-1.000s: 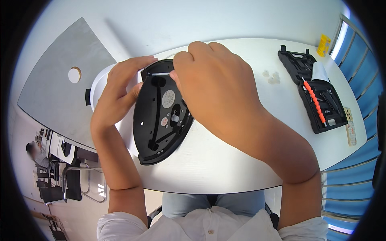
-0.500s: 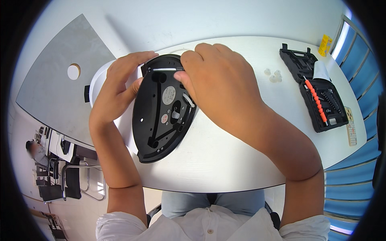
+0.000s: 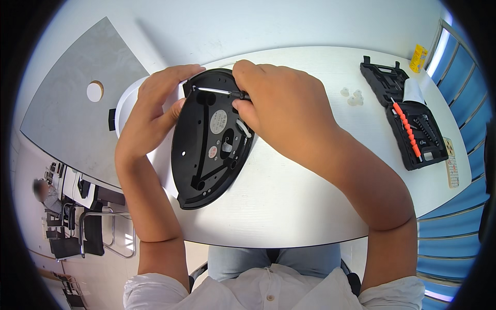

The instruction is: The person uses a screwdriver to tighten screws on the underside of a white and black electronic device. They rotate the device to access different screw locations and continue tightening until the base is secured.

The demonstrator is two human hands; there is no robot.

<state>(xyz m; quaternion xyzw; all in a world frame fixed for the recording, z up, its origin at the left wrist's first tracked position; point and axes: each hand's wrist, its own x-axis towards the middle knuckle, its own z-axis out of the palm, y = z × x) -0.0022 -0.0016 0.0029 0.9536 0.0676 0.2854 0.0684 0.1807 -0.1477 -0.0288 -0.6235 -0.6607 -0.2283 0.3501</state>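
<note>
Gripping a screwdriver (image 3: 216, 91) — right fingers (image 3: 248, 73) curled, left fingers (image 3: 178, 72) clasping black casing (image 3: 192, 132).

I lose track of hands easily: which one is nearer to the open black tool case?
Right. The right hand, holding a screwdriver over the black base, is left of the tool case; the left hand, at the base's left edge, is farther left.

The person wears a white shirt (image 3: 227, 290) of soft, creased cloth, with 1 small, round, pale button (image 3: 270, 298) showing on the front. Its 2 sleeves (image 3: 155, 290) end above the elbows in loose, bunched folds. Below are light blue trousers (image 3: 232, 262). Both forearms (image 3: 361, 178) are bare, as are the left hand (image 3: 149, 113) and right hand (image 3: 292, 101).
</note>
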